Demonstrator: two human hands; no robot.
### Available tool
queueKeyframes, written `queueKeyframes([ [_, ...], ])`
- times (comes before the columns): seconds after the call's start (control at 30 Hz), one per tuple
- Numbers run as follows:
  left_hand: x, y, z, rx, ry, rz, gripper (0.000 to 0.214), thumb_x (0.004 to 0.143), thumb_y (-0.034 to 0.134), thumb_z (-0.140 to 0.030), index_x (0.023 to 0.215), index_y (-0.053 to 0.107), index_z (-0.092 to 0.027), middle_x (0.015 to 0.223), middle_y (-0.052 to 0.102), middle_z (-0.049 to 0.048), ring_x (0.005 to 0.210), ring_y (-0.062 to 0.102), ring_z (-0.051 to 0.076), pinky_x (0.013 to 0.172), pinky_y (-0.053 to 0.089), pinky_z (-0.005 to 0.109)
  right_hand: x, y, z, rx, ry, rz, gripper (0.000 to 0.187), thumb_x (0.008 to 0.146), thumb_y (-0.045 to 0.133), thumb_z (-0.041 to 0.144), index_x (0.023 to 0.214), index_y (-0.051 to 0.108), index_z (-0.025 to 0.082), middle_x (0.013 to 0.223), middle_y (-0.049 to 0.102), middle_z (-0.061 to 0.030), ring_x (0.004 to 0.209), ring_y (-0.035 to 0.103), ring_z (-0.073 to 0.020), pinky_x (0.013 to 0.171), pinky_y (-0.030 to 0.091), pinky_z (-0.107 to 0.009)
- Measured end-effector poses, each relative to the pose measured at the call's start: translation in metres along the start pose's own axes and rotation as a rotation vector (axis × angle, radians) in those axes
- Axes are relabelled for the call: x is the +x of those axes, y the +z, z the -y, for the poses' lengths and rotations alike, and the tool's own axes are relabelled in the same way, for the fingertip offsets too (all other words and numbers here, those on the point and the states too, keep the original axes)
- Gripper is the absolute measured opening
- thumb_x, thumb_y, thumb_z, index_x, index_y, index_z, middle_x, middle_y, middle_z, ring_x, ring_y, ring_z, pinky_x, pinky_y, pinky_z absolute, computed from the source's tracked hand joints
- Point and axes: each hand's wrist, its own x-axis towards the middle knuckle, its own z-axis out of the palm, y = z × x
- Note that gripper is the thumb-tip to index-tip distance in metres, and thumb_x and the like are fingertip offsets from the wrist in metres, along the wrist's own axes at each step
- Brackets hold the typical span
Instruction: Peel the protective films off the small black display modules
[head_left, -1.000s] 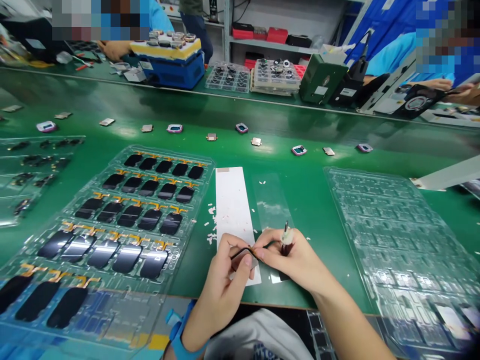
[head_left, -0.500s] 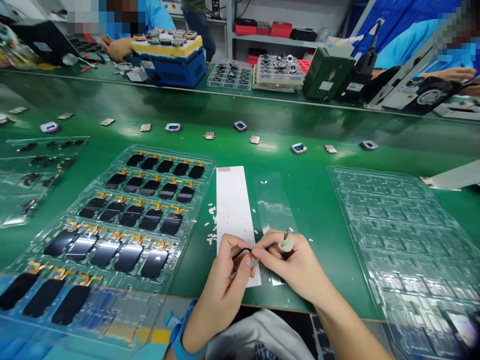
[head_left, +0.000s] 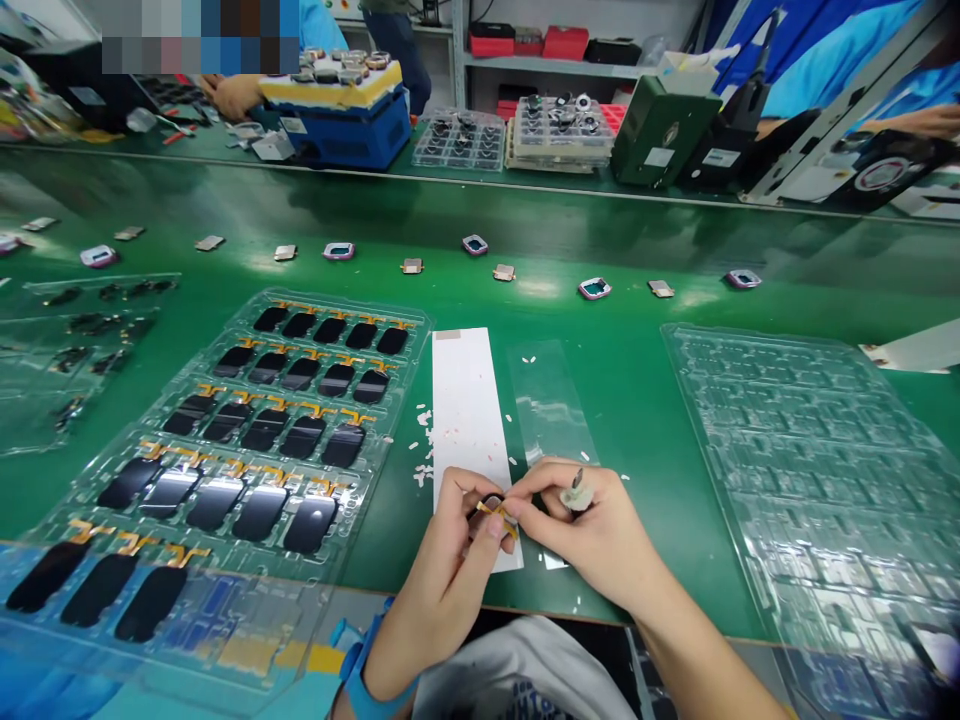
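Observation:
My left hand holds a small black display panel above a white backing strip. The panel's orange flex cable crosses it, and my right hand's fingertips pinch at that cable. My right hand also has a slim tool with a white tuft tucked in its fingers. Part of the panel is hidden by my fingers. Just beyond my right hand lies a strip of transparent film.
To the left, a transparent tray holds rows of black panels with orange flex cables. A stacked transparent tray lies to the right. Small frames and metal pieces line the green bench, with white flecks beside the strip. Co-workers' hands appear beyond.
The panel has turned in my fingers, so its orange flex now shows across it. My right hand's tool has tilted, and the view has shifted slightly.

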Motion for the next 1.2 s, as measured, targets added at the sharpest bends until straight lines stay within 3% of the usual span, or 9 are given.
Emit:
queueKeyframes([
  [0.33,0.003,0.001,0.004,-0.009,0.015,0.008,0.02,0.103,0.041,-0.043,0.103,0.04,-0.024,0.082,0.055,-0.0008,0.074,0.054,0.012,0.06,0.039,0.023,0.001,-0.001,0.0,0.001,0.048,0.014,0.012,0.082,0.068,0.024,0.073,0.072,0.017,0.062,0.063,0.0005,0.049,0.044,-0.0077,0.044,0.032,-0.022],
  [0.63,0.005,0.0,0.004,-0.026,0.011,0.03,0.018,0.102,0.047,-0.041,0.103,0.039,-0.024,0.078,0.055,-0.0024,0.071,0.053,0.011,0.055,0.037,0.02,0.001,0.0,0.0,0.068,0.058,0.037,0.012,0.082,0.065,0.022,0.073,0.07,0.016,0.05,0.053,0.0061,0.044,0.03,-0.0056,0.043,0.025,-0.021],
  [0.8,0.005,-0.001,0.006,0.009,0.01,0.014,0.017,0.102,0.046,-0.039,0.104,0.038,-0.025,0.078,0.054,-0.0031,0.068,0.051,0.01,0.053,0.036,0.018,0.001,0.002,-0.001,0.064,0.025,0.024,0.019,0.083,0.064,0.022,0.065,0.065,0.017,0.057,0.057,0.0028,0.051,0.042,-0.0078,0.047,0.031,-0.022],
  [0.9,0.006,-0.001,0.007,0.021,0.021,0.023,0.016,0.103,0.045,-0.039,0.104,0.038,-0.025,0.079,0.054,-0.0026,0.072,0.053,0.01,0.055,0.038,0.017,0.002,0.001,0.0,0.061,0.036,0.032,0.018,0.084,0.064,0.026,0.069,0.066,0.017,0.058,0.053,0.0035,0.052,0.04,-0.0083,0.048,0.031,-0.022],
  [1.0,0.006,0.0,0.008,0.039,0.036,-0.002,0.014,0.102,0.047,-0.036,0.104,0.038,-0.025,0.082,0.055,-0.002,0.073,0.055,0.01,0.055,0.04,0.017,-0.003,-0.009,0.001,0.078,0.011,-0.029,0.019,0.09,0.06,0.031,0.078,0.067,0.018,0.068,0.055,0.0013,0.061,0.047,-0.0111,0.055,0.039,-0.024],
  [1.13,0.003,0.003,0.003,0.173,0.097,-0.084,0.007,0.103,0.046,-0.028,0.103,0.039,-0.025,0.083,0.056,-0.002,0.07,0.056,0.01,0.055,0.043,0.018,-0.029,-0.034,-0.007,0.071,-0.119,-0.22,0.035,0.102,0.042,0.036,0.082,0.067,0.021,0.086,0.055,-0.0033,0.079,0.053,-0.0149,0.069,0.043,-0.028],
  [1.2,-0.001,0.005,-0.003,0.318,0.154,-0.059,0.003,0.104,0.041,-0.022,0.105,0.04,-0.025,0.086,0.059,-0.0008,0.075,0.06,0.011,0.062,0.048,0.021,-0.046,-0.044,-0.014,0.009,-0.185,-0.331,0.038,0.103,0.039,0.037,0.078,0.063,0.021,0.084,0.054,-0.003,0.082,0.053,-0.0153,0.073,0.043,-0.029],
])
